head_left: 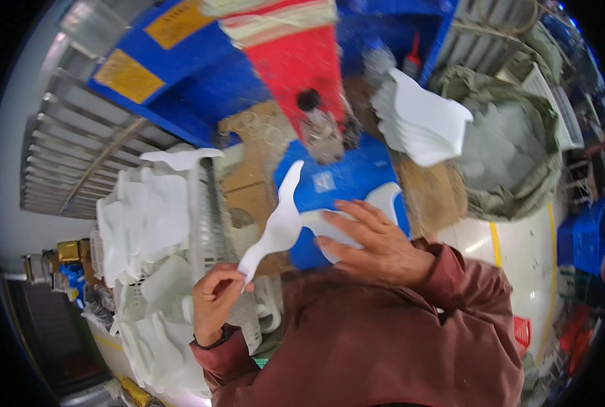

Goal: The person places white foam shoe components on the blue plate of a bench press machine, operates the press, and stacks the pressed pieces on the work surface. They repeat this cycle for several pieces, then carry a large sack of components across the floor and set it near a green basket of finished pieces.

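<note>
My left hand (215, 296) pinches the lower end of a white wavy-edged flat piece (280, 227), held up in the air and seen at a slant. To its right, a second white curved piece (384, 198) lies on the blue work plate (333, 183). Over that piece rests my right hand (377, 244), fingers spread and lying flat, covering its middle. Just beyond both hands, the narrow end of a red machine arm (292, 68) reaches down above the blue plate. The pieces' material cannot be told.
Stacked white pieces (428, 122) stand at the right of the plate, beside a green sack (502, 146) of pale pieces. On the left, a white crate (211, 210) stands by more white pieces (150, 217). A blue cabinet (187, 81) and a clear bottle (378, 60) are behind.
</note>
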`<state>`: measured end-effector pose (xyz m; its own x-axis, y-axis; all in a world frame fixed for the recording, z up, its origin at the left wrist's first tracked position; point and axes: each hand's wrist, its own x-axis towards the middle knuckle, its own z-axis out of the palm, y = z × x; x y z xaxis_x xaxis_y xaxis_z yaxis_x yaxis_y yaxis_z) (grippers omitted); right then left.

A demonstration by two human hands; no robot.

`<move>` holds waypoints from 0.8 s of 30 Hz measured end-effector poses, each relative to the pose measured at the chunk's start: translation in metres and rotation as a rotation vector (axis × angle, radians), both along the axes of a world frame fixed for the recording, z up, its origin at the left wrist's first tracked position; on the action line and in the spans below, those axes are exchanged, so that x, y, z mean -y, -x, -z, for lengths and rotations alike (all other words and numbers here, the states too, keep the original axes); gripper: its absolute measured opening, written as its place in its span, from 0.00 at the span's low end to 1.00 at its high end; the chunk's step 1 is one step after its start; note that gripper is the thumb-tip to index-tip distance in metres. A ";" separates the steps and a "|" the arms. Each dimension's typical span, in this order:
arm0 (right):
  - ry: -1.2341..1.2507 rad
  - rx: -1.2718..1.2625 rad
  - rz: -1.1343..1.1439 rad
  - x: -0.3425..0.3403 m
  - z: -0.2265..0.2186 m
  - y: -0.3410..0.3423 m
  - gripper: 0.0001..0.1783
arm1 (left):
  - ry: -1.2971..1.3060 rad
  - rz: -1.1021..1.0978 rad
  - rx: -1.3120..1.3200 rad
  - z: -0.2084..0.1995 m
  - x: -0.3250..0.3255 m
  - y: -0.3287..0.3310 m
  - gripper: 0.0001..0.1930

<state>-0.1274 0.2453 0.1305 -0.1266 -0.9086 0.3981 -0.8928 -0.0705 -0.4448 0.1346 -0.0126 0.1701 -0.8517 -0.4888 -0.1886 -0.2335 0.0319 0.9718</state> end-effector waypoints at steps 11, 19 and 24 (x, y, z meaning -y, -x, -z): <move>-0.199 0.314 -0.091 -0.029 0.009 0.007 0.37 | -0.372 0.222 0.150 0.039 -0.021 0.063 0.10; -0.257 0.032 0.070 -0.013 0.042 0.010 0.35 | -0.284 0.137 0.105 0.115 -0.016 0.089 0.17; -0.290 0.004 0.093 0.000 0.059 0.018 0.34 | -0.232 -0.013 0.068 0.143 -0.024 0.100 0.16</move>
<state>-0.1452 0.2450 0.0718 -0.2158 -0.9686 0.1232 -0.8876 0.1420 -0.4381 0.0349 0.0110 0.0272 -0.8273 -0.4363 -0.3538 -0.2974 -0.1941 0.9348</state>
